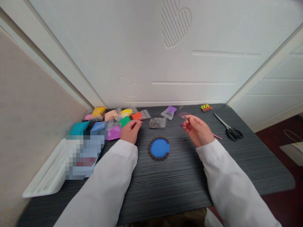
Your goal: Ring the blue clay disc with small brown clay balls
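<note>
A blue disc (160, 147) lies flat on the dark table, edged by a row of small dark brown clay balls (150, 148) with a gap at its right side. My left hand (131, 130) rests up and left of the disc beside the coloured packets, fingers curled together; whatever they may hold is hidden. To the right of the disc, my right hand (198, 130) is raised with thumb and forefinger pinched on what looks like a small dark piece, too small to name surely. Between the hands lies a clear zip bag of dark clay (157, 123).
Bags of coloured clay, including a purple one (170, 109) and a green one (124, 121), line the back and left. At left are a white tray (47, 168) and a blurred-out packet (86, 154). Scissors (230, 129), a pink stick (217, 136) and a yellow-topped piece (206, 108) lie right.
</note>
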`<move>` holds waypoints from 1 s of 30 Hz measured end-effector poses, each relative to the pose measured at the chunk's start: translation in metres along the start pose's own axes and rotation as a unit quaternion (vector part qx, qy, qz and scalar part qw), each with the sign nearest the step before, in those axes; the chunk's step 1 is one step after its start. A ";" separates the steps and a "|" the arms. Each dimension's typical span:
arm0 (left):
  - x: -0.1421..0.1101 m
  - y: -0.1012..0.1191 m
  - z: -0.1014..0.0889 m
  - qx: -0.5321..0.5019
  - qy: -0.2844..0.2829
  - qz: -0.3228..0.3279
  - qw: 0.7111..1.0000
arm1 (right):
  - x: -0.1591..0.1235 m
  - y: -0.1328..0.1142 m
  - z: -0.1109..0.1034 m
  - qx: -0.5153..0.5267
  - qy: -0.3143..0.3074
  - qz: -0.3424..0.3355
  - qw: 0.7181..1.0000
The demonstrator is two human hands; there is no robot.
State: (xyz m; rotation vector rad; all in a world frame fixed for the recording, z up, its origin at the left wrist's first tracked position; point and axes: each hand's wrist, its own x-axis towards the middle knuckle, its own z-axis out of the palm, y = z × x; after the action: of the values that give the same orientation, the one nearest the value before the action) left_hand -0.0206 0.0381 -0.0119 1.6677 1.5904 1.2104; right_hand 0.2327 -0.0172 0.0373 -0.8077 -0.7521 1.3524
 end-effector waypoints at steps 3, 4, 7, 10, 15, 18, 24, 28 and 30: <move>-0.001 0.002 -0.001 0.006 -0.003 0.001 1.000 | 0.002 0.001 0.001 -0.013 0.002 -0.031 0.999; -0.001 0.002 -0.001 0.008 -0.003 0.001 1.000 | 0.002 0.001 0.002 -0.023 0.003 -0.037 0.999; -0.001 0.002 -0.001 0.013 -0.002 0.004 1.000 | 0.002 0.002 0.002 -0.050 0.006 -0.047 0.998; 0.000 0.001 -0.001 0.015 -0.002 0.005 1.000 | 0.001 0.001 0.002 -0.066 0.006 -0.046 0.997; 0.000 0.000 -0.001 0.013 -0.003 0.004 1.000 | -0.001 -0.003 0.001 -0.070 0.016 -0.014 0.997; 0.000 0.001 -0.001 0.012 -0.002 0.002 1.000 | 0.000 -0.005 0.001 -0.051 0.021 -0.014 0.998; 0.001 0.000 0.000 0.012 -0.003 0.000 1.000 | 0.002 -0.007 -0.002 -0.035 0.020 -0.052 0.998; 0.001 0.000 0.000 0.012 -0.006 0.003 1.000 | 0.004 -0.006 -0.008 -0.047 0.031 -0.050 0.997; 0.000 0.000 -0.001 0.010 -0.006 0.003 1.000 | 0.004 -0.005 -0.010 -0.048 0.022 -0.036 0.998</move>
State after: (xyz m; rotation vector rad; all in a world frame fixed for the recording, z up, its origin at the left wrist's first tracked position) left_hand -0.0212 0.0382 -0.0114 1.6913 1.5962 1.1878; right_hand 0.2438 -0.0137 0.0363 -0.8757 -0.8086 1.2380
